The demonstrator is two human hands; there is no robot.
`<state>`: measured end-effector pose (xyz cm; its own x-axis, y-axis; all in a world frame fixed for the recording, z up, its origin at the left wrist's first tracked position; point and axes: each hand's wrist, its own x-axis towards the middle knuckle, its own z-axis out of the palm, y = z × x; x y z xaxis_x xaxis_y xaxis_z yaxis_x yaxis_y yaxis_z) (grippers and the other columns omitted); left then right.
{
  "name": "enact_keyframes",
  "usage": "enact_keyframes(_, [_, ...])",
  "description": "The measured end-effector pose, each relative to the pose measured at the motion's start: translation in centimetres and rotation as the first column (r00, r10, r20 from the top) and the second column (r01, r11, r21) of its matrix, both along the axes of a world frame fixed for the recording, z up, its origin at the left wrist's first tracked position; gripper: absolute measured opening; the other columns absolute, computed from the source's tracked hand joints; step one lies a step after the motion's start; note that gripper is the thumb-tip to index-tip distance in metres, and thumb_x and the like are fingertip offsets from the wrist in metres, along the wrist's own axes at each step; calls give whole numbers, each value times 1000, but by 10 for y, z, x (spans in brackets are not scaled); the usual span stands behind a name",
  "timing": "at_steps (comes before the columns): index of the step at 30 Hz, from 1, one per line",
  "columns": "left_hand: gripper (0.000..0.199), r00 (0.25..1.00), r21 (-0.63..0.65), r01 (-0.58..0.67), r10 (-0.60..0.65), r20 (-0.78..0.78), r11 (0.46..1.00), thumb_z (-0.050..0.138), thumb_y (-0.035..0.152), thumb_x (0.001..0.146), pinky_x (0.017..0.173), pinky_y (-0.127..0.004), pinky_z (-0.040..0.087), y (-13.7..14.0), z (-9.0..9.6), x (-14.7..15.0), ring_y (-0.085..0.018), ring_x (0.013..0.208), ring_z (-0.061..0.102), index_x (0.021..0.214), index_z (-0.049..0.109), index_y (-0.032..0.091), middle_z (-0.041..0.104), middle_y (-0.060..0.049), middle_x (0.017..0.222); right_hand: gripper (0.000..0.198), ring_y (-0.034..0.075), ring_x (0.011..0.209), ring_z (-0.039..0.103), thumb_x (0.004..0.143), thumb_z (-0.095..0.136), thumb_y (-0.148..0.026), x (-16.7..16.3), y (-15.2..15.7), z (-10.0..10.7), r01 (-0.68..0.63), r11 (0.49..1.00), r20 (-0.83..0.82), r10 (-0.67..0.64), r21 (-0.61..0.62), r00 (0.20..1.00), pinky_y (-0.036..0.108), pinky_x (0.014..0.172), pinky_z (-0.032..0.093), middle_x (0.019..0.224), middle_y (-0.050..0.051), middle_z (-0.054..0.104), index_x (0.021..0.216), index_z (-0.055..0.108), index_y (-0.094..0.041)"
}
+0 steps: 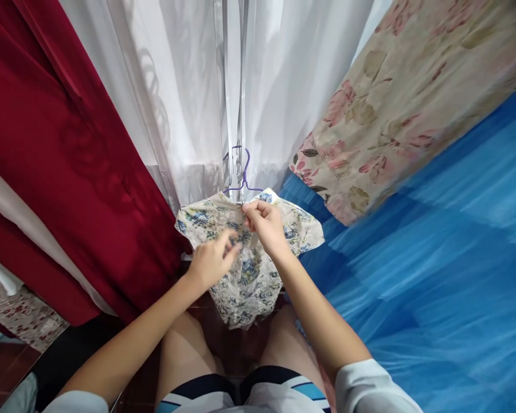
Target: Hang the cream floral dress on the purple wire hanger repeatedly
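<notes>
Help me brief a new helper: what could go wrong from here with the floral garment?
The right hand pinches the floral garment near its top, so a tug might crease it or pull it off the purple hanger. One sleeve hangs beside the blue fabric, where the two might catch.

Head-worn view, facing forward and down, hands close below
</notes>
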<state>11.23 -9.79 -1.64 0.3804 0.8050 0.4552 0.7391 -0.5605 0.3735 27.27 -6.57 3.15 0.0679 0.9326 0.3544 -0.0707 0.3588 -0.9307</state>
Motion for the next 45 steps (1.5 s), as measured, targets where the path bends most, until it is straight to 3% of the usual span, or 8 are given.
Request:
enact_keyframes(3, [42,986,170,-47,18,165,984,49,34,99,67,-24,44,23,34,-1,-14,71,64,139,45,25,70,0,88,25,9,42,41,83,65,-38,4,-10,-8,-20,1000,38,20,23,999,23,45,30,48,-5,52,69,57,-19])
enact_keyframes(11, [26,959,324,79,-160,232,943,47,28,99,62,-24,39,47,55,24,-13,60,57,81,63,17,60,0,64,28,9,46,29,86,61,-39,5,-10,-22,52,993,99,-63,109,993,24,46,20,54,-8,37,68,49,-21])
enact_keyframes(17, [30,612,181,-143,-57,789,973,48,41,97,48,-20,37,73,71,-22,-9,47,46,83,60,18,51,4,58,26,10,47,34,85,59,-34,6,-18,-34,-5,1000,233,1,19,972,24,47,23,52,-7,38,66,47,-21])
enact_keyframes(25, [37,571,3,-597,422,704,803,44,40,96,63,-24,38,94,-16,-112,-12,61,46,66,49,18,50,1,62,29,10,50,35,85,57,-33,10,-39,-63,-136,985,249,158,-105,956,23,50,25,55,-7,40,62,43,-21])
enact_keyframes(32, [50,644,-231,-256,344,684,939,36,64,92,56,-23,42,30,-90,-26,-14,57,46,71,46,19,46,1,61,29,10,48,34,84,56,-35,44,-47,-124,-79,939,207,155,-333,966,24,49,25,51,-7,39,62,44,-21])
enact_keyframes(38, [37,705,-293,273,17,709,916,37,46,100,63,-25,44,-29,-54,49,-15,66,49,77,50,20,50,-1,71,48,25,98,55,66,75,-21,48,-84,-111,-11,994,509,66,-112,858,36,86,44,111,7,60,110,58,-21])
enact_keyframes(42, [24,808,-147,396,-268,524,906,41,39,100,97,-36,45,-33,-29,70,-21,101,56,103,58,21,62,-8,103,6,21,78,51,82,59,-21,46,-93,-96,-162,980,454,197,-116,869,32,73,44,79,3,57,87,59,-18])
enact_keyframes(45, [40,812,-158,466,-349,468,871,34,37,102,114,-42,33,-22,-33,72,-23,131,45,138,44,23,51,-12,138,18,15,66,41,91,53,-31,60,-97,-91,-217,942,342,299,-257,891,28,64,39,68,-2,46,78,54,-18])
